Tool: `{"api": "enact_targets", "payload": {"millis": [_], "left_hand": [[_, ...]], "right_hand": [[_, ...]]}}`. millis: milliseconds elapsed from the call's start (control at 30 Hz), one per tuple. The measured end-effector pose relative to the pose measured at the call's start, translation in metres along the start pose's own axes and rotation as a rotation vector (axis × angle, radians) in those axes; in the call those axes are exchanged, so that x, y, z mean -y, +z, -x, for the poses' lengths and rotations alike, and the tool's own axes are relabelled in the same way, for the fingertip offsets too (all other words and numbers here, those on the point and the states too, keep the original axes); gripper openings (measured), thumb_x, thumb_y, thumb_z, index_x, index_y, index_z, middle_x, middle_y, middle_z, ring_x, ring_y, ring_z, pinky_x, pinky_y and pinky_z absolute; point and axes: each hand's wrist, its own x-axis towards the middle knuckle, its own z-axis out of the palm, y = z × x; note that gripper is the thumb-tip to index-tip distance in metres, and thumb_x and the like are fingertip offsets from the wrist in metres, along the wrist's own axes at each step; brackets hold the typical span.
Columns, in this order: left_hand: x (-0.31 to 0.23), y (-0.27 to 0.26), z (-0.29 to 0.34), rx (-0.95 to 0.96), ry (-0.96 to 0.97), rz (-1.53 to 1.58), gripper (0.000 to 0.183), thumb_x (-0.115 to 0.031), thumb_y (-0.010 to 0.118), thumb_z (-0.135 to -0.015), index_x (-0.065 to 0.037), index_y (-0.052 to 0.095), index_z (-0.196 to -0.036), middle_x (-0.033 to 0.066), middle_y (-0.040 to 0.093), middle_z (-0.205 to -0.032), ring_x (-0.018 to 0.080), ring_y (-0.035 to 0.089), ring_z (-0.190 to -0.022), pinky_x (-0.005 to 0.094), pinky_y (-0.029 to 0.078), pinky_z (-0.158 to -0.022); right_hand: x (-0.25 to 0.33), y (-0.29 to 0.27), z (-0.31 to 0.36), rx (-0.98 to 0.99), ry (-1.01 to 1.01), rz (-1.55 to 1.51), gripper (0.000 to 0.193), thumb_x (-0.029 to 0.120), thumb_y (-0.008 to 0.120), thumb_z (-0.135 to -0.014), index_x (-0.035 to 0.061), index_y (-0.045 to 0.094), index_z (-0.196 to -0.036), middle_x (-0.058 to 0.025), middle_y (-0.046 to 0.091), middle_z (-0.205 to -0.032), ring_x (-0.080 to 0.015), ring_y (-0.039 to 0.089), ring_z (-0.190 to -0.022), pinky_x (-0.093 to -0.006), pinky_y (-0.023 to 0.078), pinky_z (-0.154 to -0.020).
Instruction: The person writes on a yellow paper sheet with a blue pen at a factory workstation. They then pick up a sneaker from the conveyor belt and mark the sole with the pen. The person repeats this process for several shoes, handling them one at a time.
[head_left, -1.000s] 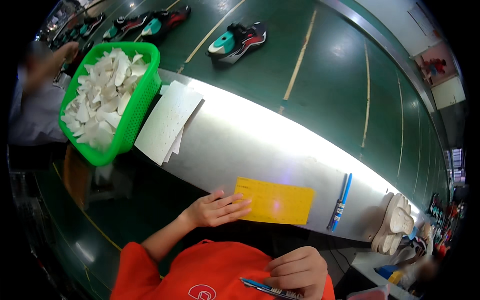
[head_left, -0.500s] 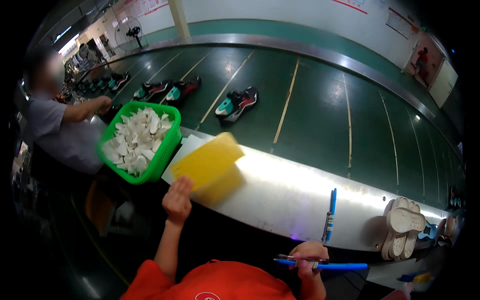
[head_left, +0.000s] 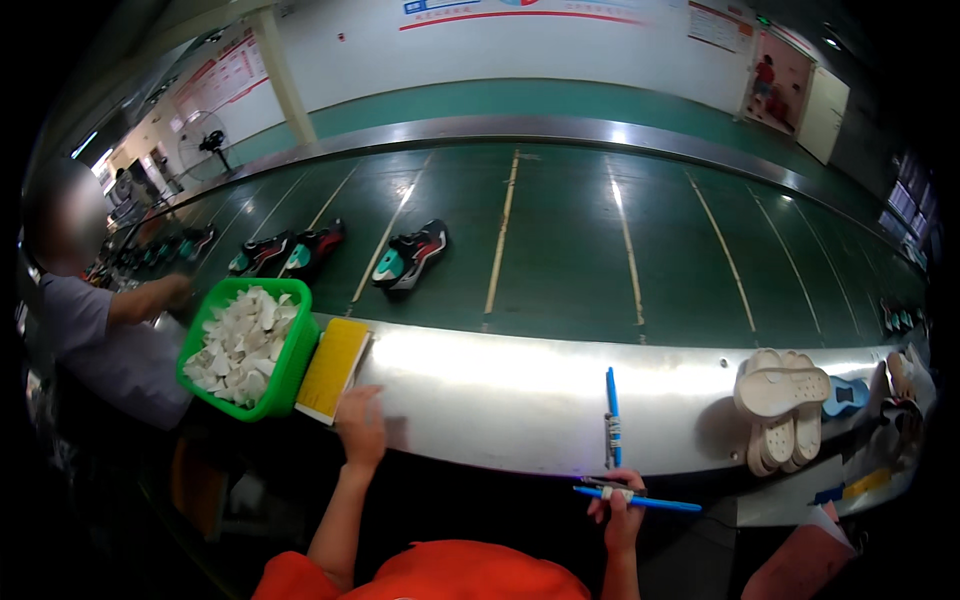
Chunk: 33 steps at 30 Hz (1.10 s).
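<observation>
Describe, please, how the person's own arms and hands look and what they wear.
The left hand and right hand are ungloved, and both forearms are bare. The left sleeve is short, loose and bright orange-red, matching the shirt. The right sleeve cannot be made out clearly.

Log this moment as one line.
left hand: beside yellow sheet | right hand: gripping blue pen | second blue pen: on metal ledge | green basket: holding white pieces

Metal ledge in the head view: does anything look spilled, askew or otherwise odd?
Only the beige soles, on the right: the top one lies crosswise over the others, so the pile looks askew. Nothing looks spilled; the white pieces sit inside the green basket.
</observation>
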Motion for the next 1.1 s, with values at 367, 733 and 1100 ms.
{"api": "enact_targets", "payload": {"millis": [367, 733, 1100], "left_hand": [[-0.210, 0.078, -0.013, 0.807, 0.278, 0.667, 0.028, -0.030, 0.060, -0.082, -0.004, 0.063, -0.093, 0.0131, 0.062, -0.086, 0.0258, 0.060, -0.079, 0.0323, 0.047, -0.071], [-0.171, 0.032, 0.031, 1.680, -0.179, 1.169, 0.024, -0.012, 0.062, -0.083, 0.001, 0.061, -0.102, 0.0083, 0.065, -0.089, 0.0136, 0.061, -0.084, 0.0263, 0.048, -0.078], [-0.129, 0.001, 0.057, 1.011, -0.589, 1.515, 0.016, -0.001, 0.057, -0.084, 0.001, 0.054, -0.100, 0.0126, 0.062, -0.093, 0.0207, 0.062, -0.087, 0.0323, 0.049, -0.080]], "right_hand": [[0.013, -0.034, 0.029, -0.134, 0.041, 0.014, 0.023, 0.023, 0.048, -0.090, 0.0002, 0.052, -0.092, -0.0043, 0.055, -0.064, -0.0057, 0.044, -0.047, -0.0169, 0.036, -0.046], [0.049, 0.011, -0.003, 0.331, 0.196, 0.465, 0.036, 0.018, 0.055, -0.087, 0.0031, 0.044, -0.118, -0.0052, 0.058, -0.065, -0.0130, 0.055, -0.054, -0.0242, 0.043, -0.052], [0.015, 0.006, -0.094, 0.043, 0.021, 1.266, 0.031, 0.023, 0.062, -0.078, 0.0025, 0.049, -0.098, -0.0119, 0.057, -0.076, -0.0317, 0.057, -0.069, -0.0386, 0.045, -0.063]]}}
